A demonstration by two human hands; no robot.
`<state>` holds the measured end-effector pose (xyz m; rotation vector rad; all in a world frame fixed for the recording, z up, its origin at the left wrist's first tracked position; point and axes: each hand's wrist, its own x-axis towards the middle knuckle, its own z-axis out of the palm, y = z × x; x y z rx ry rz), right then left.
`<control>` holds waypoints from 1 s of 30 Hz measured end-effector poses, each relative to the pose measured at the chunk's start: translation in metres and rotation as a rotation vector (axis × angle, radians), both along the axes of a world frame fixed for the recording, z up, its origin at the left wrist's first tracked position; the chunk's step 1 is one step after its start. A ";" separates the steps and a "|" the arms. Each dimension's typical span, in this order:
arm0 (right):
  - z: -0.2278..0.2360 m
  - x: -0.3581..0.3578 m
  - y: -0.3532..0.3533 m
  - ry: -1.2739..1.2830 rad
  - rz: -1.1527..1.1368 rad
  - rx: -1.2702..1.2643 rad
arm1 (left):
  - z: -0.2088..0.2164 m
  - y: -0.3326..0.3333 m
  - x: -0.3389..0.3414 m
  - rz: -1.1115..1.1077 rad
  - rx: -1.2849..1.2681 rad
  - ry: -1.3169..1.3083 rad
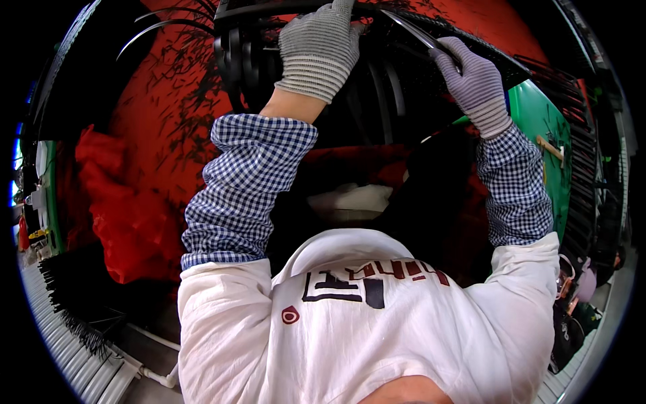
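My left hand [317, 54], in a grey ribbed glove, is at the top edge over a black piece [272, 20] with a long straight edge. Its index finger points away from me, while the other fingers bend down over the piece and are partly hidden. My right hand [474, 84], gloved in greyish purple, is closed around a slim pointed metal blade tool [412, 30] with a dark handle. The blade slants up to the left, its tip close to the black piece's edge and to my left hand. Curved black strips [232, 64] hang below the piece.
Red cloth [145, 101] strewn with small black scraps spreads under the work, bunched into folds [128, 215] at the left. To the right a green surface [538, 114] bears a wooden-handled tool [550, 147]. Thin curved black strips [168, 23] stick out at the upper left.
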<state>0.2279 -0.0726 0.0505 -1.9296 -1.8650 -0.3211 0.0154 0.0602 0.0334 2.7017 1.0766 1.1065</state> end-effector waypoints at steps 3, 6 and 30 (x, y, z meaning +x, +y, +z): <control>-0.013 0.003 -0.005 0.041 -0.068 -0.022 | 0.021 -0.006 -0.006 0.066 -0.312 0.160; -0.021 -0.002 -0.003 0.068 -0.055 -0.019 | 0.019 -0.001 -0.019 0.075 0.042 -0.086; -0.027 -0.010 -0.025 -0.102 -0.100 0.111 | 0.049 -0.010 0.017 0.086 -0.227 0.379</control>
